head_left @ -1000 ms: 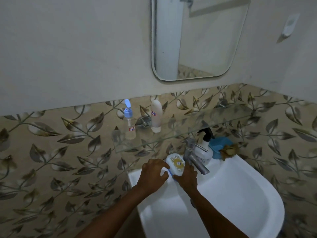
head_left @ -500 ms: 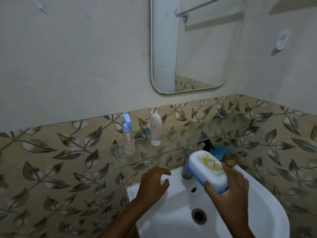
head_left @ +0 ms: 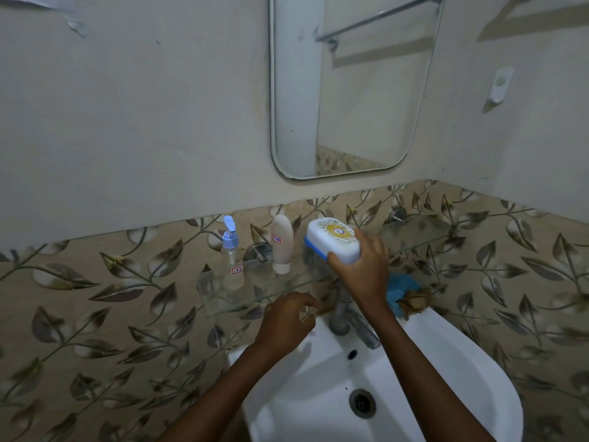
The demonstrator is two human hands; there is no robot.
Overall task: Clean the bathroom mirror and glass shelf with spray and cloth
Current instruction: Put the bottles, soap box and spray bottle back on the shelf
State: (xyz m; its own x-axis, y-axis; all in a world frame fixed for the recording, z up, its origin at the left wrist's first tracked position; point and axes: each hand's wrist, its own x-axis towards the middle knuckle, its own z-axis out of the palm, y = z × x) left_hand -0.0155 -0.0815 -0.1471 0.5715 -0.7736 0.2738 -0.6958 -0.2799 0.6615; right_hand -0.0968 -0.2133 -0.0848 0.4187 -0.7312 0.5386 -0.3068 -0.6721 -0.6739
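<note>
My right hand grips a white and blue soap box by its near end and holds it at the glass shelf, just right of a white tube. A clear bottle with a blue cap stands on the shelf's left part. My left hand hovers below the shelf over the sink's back rim, fingers curled, holding nothing I can see. The mirror hangs on the wall above. A blue cloth lies behind the tap, partly hidden by my right arm.
The white sink fills the lower middle, with its drain near the bottom. A brown scrubber sits beside the blue cloth. Leaf-patterned tiles cover the lower wall; a white fitting is on the right wall.
My right hand has lifted the soap box from the sink's rim up to the glass shelf. My left hand let go of it and stayed low by the sink.
</note>
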